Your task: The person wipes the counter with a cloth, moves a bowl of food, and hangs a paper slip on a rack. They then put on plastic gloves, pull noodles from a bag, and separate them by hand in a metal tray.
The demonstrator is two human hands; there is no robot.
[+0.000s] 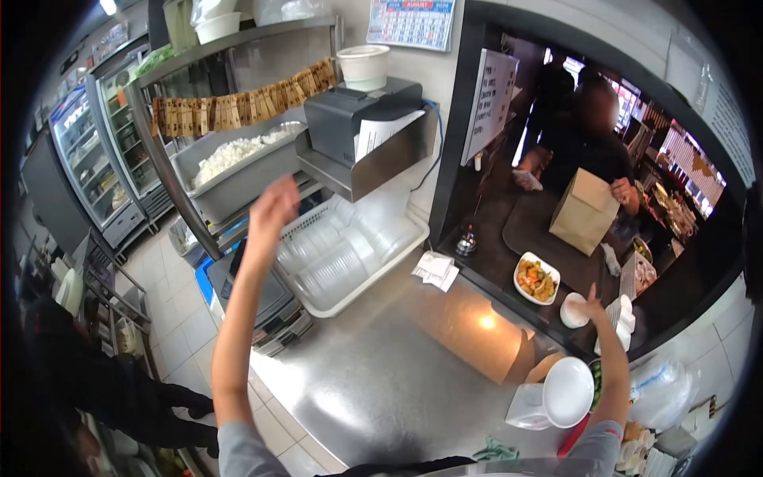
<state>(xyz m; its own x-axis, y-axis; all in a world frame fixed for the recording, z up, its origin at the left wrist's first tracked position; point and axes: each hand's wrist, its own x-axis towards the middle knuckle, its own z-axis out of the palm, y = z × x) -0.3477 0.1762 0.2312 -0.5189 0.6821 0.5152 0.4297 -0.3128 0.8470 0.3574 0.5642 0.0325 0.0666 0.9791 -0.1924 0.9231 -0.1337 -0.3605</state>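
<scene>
Beside a small white tub on the dark pass counter is my right hand, its fingers closed on the tub's edge. Just left of that tub is a white dish of colourful food. My left hand is raised at the left, near the receipt printer and a grey bin of white rice. Motion smears its fingers, and I see nothing held in it. Below that hand lies a white basket of clear plastic containers.
Across the pass a person holds a brown paper bag over a dark tray. A service bell and paper slips lie nearby. White bowls stand on the steel table. Another person in dark clothes is at the left.
</scene>
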